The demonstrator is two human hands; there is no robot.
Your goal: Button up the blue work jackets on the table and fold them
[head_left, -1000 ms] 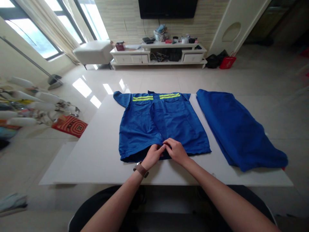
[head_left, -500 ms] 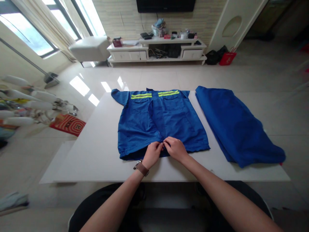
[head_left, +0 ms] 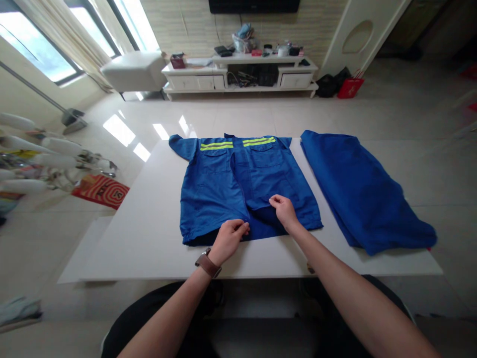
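A blue jacket [head_left: 212, 184] with yellow-green stripes lies front up on the white table [head_left: 141, 233], its collar away from me and its front partly open. My left hand [head_left: 233, 236], with a brown watch on the wrist, pinches the jacket's bottom edge near the middle opening. Higher and to the right, my right hand [head_left: 283, 210] is closed on the right front panel and lifts its lower edge, so the dark inside shows beneath. Right of the jacket lies a folded blue cloth [head_left: 365, 194], not touched by either hand.
Beyond the table stand a white TV cabinet [head_left: 194, 79] with small items and a white bench [head_left: 132, 72]. A red patterned bag [head_left: 100, 191] and white bulb-like objects are at the left. A red bag [head_left: 350, 88] stands on the floor at the back right.
My right hand has moved up and right, away from my left hand, raising the right panel's lower edge. My left hand has shifted slightly left and stays at the hem.
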